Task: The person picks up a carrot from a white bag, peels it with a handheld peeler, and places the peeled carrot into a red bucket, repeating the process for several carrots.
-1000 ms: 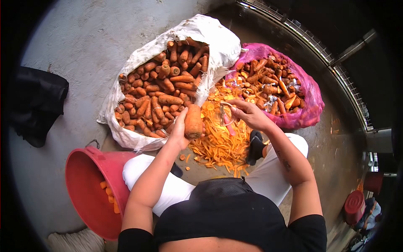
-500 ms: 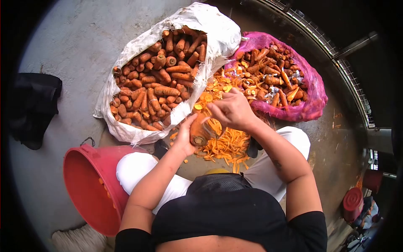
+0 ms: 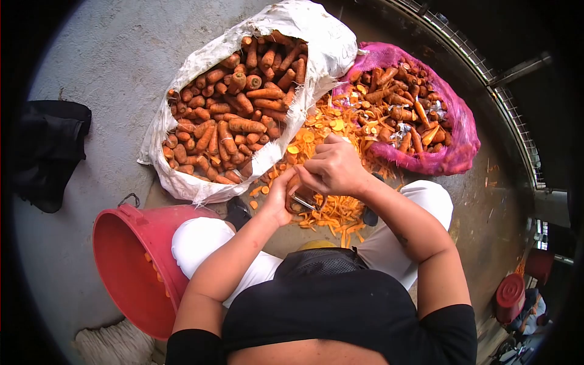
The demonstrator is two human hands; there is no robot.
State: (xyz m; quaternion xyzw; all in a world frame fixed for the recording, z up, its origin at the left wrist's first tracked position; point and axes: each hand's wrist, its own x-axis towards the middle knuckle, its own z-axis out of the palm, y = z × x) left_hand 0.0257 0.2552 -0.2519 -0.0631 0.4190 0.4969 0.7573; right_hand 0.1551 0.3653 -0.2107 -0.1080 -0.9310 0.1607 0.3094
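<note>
Hands are coming together now: a second ago they were apart with the carrot standing upright, and now the right hand [image 3: 331, 167] is crossing over onto it, just below the centre of the frame. The left hand [image 3: 278, 198] is gripping the carrot [image 3: 294, 190], fingers wrapping round it from the left, and most of the carrot is hiding between the two hands. The right hand's fingers are curling tight around the peeler [image 3: 303, 202], whose metal end is showing just under the carrot and touching it.

Right below and beyond the hands, peelings [image 3: 340, 214] are lying in an orange heap on the floor [image 3: 109, 67]. Upper centre, the sack [image 3: 331, 45] is lying open and full of unpeeled carrots. Upper right, just beside it, the bag [image 3: 456, 143] is holding more carrots mixed with scraps. Lower left, the bucket [image 3: 118, 267] is tilting against the person's knee, with a few orange pieces showing inside. Far left, well apart from everything, a cloth [image 3: 48, 149] is lying dark on the floor.
</note>
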